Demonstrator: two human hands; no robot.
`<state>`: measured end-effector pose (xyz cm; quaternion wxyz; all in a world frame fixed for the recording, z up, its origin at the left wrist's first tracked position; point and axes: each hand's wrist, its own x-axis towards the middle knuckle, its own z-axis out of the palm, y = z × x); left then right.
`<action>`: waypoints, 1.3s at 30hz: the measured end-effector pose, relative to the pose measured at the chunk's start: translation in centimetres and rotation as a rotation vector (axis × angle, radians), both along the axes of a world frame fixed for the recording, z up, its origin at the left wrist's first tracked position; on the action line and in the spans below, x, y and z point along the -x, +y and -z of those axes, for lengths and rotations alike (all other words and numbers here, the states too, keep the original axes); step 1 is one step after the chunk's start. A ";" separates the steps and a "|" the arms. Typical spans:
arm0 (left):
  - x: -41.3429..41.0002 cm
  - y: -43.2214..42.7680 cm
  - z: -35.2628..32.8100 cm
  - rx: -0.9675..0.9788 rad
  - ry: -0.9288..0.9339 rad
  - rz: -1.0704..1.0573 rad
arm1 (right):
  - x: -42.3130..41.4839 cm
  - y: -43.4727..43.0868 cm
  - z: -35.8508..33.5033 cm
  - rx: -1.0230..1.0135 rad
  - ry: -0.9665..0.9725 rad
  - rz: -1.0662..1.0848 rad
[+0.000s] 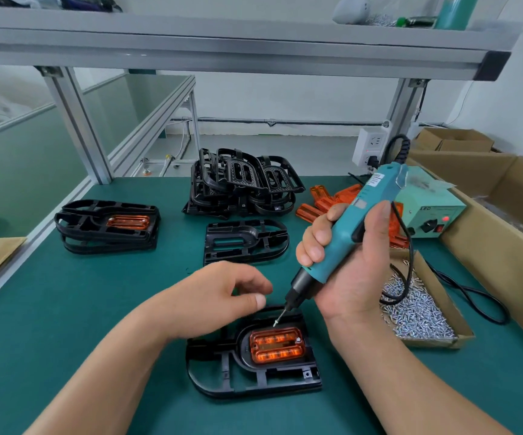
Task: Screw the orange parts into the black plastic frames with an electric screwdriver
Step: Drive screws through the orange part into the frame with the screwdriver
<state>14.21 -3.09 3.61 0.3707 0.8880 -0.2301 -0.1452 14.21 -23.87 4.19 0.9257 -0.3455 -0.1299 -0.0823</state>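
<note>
My right hand (348, 271) is gripping the screwdriver (376, 196), tip beside the orange part (277, 345) in the black frame (241, 350) — my left hand (219, 293) is hovering, fingers loose, empty.

Small factory assembly station, viewed from above the bench. Green work mat (97, 309) over a bench framed in aluminium profile posts (78, 120), with an overhead shelf (222, 42) of the same profile. Heap of identical black plastic frames (241, 183) at the back. Neat stack of finished frames (106, 226) on the left, the top one with an orange insert. Loose orange parts (326, 199) beside the heap. On the right, a shallow cardboard tray (461, 328) full of small silver screws (417, 312). Teal corded electric screwdriver (357, 221) near a matching control box (426, 215) with a red lamp lit. White socket strip (370, 146) fixed to a post. Open brown cartons (489, 246) along the right edge. Second green bench (18, 158) off to the left.
</note>
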 end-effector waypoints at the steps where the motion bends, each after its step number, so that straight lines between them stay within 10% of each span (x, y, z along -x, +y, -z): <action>1: -0.1 0.2 0.0 -0.071 0.003 0.026 | 0.1 0.3 0.0 0.011 -0.008 -0.022; 39: 0.8 -0.1 -1.0 -0.074 0.075 0.020 | 2.0 5.0 0.4 0.435 -0.307 -0.307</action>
